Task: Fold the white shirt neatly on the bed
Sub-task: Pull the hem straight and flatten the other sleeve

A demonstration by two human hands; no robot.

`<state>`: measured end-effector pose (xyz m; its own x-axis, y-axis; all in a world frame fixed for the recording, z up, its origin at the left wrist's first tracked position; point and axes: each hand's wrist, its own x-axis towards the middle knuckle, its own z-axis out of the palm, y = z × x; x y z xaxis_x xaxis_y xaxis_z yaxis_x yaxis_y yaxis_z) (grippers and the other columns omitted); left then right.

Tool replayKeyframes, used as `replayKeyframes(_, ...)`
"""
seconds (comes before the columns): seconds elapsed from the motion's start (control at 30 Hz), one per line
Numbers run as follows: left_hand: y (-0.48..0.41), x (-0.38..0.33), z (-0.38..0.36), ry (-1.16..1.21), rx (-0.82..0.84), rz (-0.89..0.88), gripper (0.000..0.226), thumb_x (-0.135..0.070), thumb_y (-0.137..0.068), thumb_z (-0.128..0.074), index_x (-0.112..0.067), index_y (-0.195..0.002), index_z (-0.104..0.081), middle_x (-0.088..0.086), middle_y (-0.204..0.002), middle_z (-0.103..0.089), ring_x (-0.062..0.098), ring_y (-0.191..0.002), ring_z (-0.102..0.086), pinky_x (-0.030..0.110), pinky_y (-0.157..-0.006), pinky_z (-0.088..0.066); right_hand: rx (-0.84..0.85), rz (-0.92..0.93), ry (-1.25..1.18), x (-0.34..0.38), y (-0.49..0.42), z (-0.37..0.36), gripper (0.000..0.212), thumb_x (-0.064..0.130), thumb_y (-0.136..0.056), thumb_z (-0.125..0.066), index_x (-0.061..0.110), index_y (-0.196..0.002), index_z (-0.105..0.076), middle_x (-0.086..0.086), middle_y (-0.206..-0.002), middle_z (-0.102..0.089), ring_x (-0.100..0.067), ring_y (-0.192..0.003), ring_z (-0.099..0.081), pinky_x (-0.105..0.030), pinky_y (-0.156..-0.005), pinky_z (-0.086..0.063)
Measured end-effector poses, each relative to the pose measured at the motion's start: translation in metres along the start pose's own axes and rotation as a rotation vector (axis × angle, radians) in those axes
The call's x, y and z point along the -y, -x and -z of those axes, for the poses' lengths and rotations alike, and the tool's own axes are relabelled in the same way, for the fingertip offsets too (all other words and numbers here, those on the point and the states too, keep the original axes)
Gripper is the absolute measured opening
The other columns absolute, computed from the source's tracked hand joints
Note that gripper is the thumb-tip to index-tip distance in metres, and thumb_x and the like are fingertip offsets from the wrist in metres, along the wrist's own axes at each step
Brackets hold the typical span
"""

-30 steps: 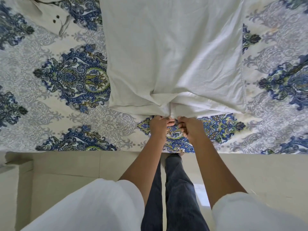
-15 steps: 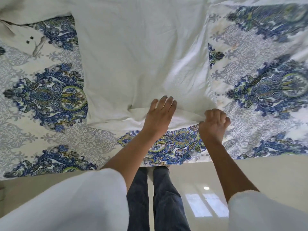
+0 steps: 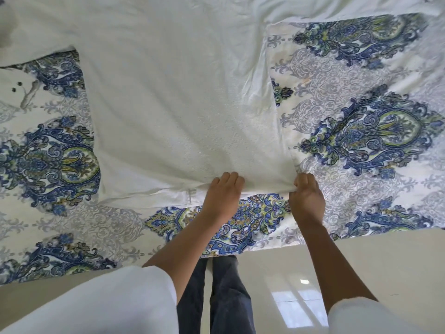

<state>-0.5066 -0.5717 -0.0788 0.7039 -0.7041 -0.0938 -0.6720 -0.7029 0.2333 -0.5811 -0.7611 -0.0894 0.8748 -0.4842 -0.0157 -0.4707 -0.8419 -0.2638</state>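
The white shirt (image 3: 173,97) lies spread flat on the bed (image 3: 361,141), which has a white sheet with blue paisley patterns. Its hem runs along the near side, and its sleeves reach out to the upper left and upper right. My left hand (image 3: 222,196) grips the hem near its middle with curled fingers. My right hand (image 3: 307,198) pinches the hem's right corner, and the cloth is pulled taut between the two hands. A sleeve cuff with dark buttons (image 3: 18,86) lies at the far left.
The bed's near edge (image 3: 361,233) runs across the lower part of the view. Below it is a glossy pale tiled floor (image 3: 385,273), where my legs in dark jeans (image 3: 226,297) stand close against the bed.
Both hands started together at the hem's middle. My right hand slid right to the hem corner. My left hand went from pressing flat to gripping the hem. The view shifted left.
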Motion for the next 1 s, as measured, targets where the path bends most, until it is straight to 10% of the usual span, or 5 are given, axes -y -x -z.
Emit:
replayKeyframes(0.37,0.103,0.1,0.024,-0.204,-0.176,0.483,0.052,-0.02,-0.076,-0.061,-0.008,-0.124,-0.045,0.013,-0.132,-0.046,0.029,-0.12,-0.037,0.044,-0.096,-0.027,-0.019,0.051,-0.005,0.062,0.035,0.007,0.035,0.012,-0.061,-0.035,0.004,-0.083,-0.06,-0.017,-0.087,-0.057,-0.029,-0.082,-0.044,-0.038,-0.066,-0.044)
replayKeyframes(0.57,0.128,0.139,0.027,-0.01,-0.211,0.849,0.057,-0.015,-0.075,-0.069,-0.011,-0.121,-0.037,0.018,-0.131,-0.049,0.038,-0.119,-0.047,0.046,-0.092,-0.041,0.214,0.418,-0.118,0.189,0.056,-0.027,0.038,0.008,-0.057,-0.077,0.006,-0.092,-0.063,-0.012,-0.092,-0.061,-0.032,-0.082,-0.06,-0.038,-0.066,-0.05)
replayKeyframes(0.83,0.161,0.203,0.031,-0.074,-0.188,0.652,0.031,-0.016,-0.079,-0.037,-0.002,-0.1,-0.056,0.017,-0.1,-0.06,0.034,-0.086,-0.059,0.037,-0.071,-0.048,0.193,0.647,0.057,0.239,0.045,-0.049,0.045,-0.006,-0.044,-0.075,0.004,-0.084,-0.059,-0.012,-0.081,-0.059,-0.031,-0.07,-0.058,-0.031,-0.058,-0.046)
replayKeyframes(1.0,0.183,0.214,0.039,0.25,-0.445,0.666,0.007,-0.012,-0.088,-0.038,-0.012,-0.094,-0.041,0.015,-0.087,-0.053,0.022,-0.079,-0.046,0.027,-0.066,-0.037,0.117,0.781,0.063,0.241,0.053,-0.058,0.067,-0.008,-0.048,-0.072,0.006,-0.11,-0.051,-0.018,-0.108,-0.061,-0.032,-0.091,-0.053,-0.035,-0.07,-0.048)
